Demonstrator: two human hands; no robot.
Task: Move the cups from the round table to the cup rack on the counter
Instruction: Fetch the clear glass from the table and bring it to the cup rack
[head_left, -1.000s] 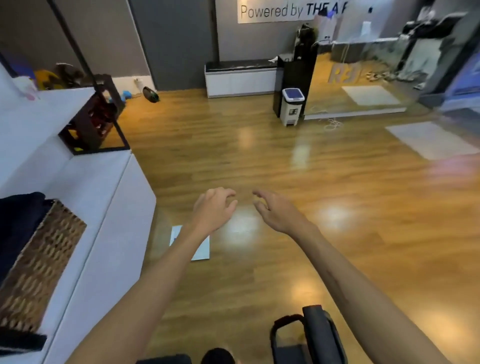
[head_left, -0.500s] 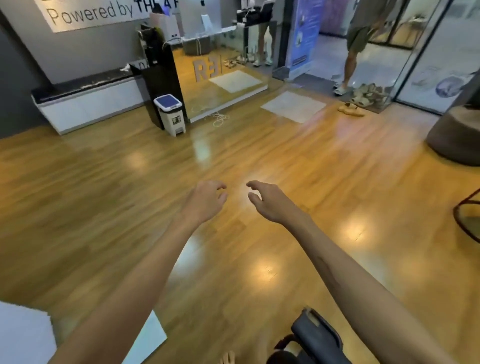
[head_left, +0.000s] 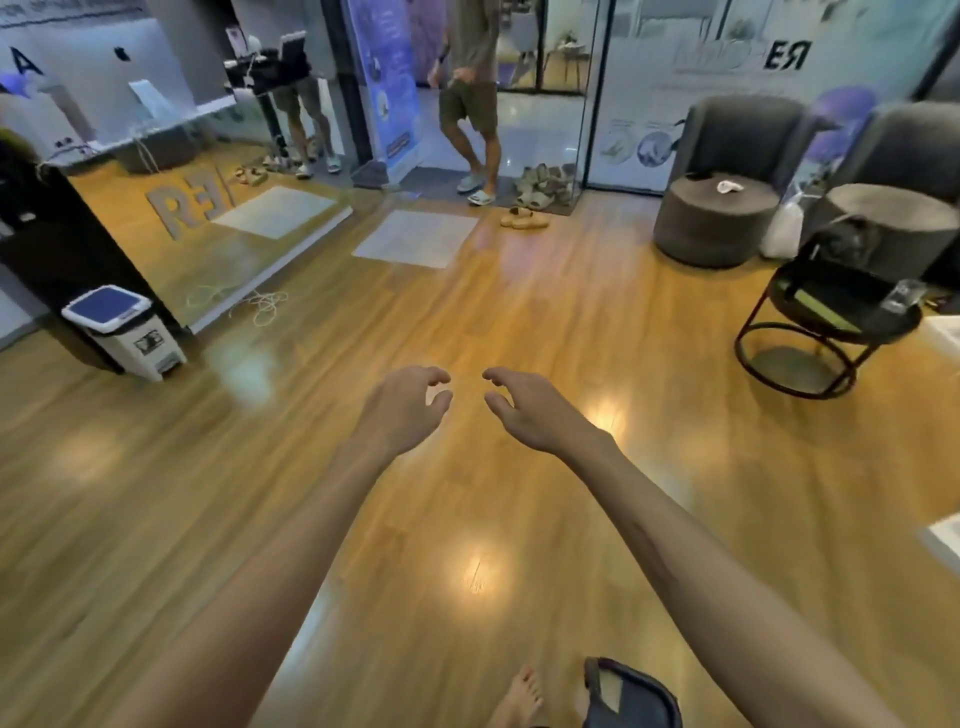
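My left hand and my right hand are stretched out side by side over the wooden floor, both empty with fingers loosely curled and apart. A round black metal table stands at the far right, well beyond my right hand. A clear glass cup sits on its top near the right rim. The counter and the cup rack are out of view.
A small white bin with a blue lid stands at the left by a black cabinet. Grey armchairs and a round pouf stand at the back right. A person walks at the glass doorway, with sandals on the floor nearby.
The view has swung to the right, away from the white counter. The round table and the armchairs have come into view. Both hands keep the same empty, outstretched pose.
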